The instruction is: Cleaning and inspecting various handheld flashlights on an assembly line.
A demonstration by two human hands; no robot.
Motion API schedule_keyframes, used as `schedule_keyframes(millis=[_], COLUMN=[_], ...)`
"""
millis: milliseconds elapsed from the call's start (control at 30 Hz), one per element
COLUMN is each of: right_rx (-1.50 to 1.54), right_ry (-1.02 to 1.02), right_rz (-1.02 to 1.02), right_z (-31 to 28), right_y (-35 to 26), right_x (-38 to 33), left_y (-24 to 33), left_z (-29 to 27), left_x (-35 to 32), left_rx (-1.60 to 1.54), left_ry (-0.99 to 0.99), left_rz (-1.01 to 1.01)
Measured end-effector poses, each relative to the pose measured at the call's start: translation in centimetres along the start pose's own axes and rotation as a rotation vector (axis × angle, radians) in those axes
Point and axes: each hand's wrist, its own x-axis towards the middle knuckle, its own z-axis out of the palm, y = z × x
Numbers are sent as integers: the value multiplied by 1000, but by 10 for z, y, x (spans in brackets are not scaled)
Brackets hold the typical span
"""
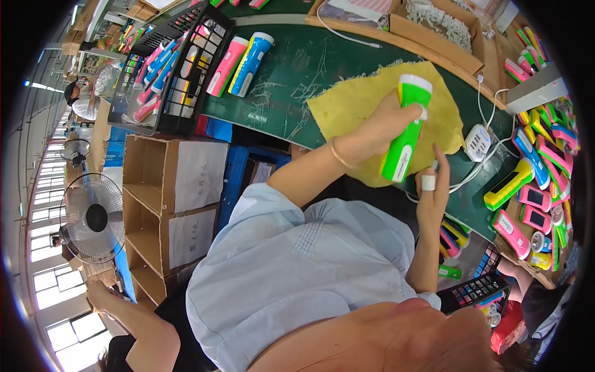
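My left hand [396, 118] is closed around a green and yellow flashlight [406, 139], its thumb on the white button near the lens end. The flashlight is tilted over a yellow cloth [347, 102] on the green table, its white lens end pointing away from me. Close to its tail is my right hand [432, 192], with a white wrap on one finger and the index finger reaching up. A small greyish piece shows between those fingers, too small to name. A white cable passes beside this hand.
Pink and blue flashlights [251, 65] lie beside a black basket [186, 80] of more flashlights. At right are a white power strip [478, 142] with cables and a heap of colourful flashlights [511, 232]. Cardboard shelves [145, 204] and a fan [96, 217] stand left.
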Motion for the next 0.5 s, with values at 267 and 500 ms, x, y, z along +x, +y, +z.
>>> schedule_keyframes(millis=[267, 500], right_rx=[281, 68], right_ry=[-30, -80], right_rz=[221, 174], right_z=[-21, -26], right_y=[-14, 5], right_x=[15, 13], left_y=[35, 19], left_z=[-11, -32], left_x=[19, 26], left_rx=[1072, 832], left_ry=[476, 423], left_rz=[508, 288])
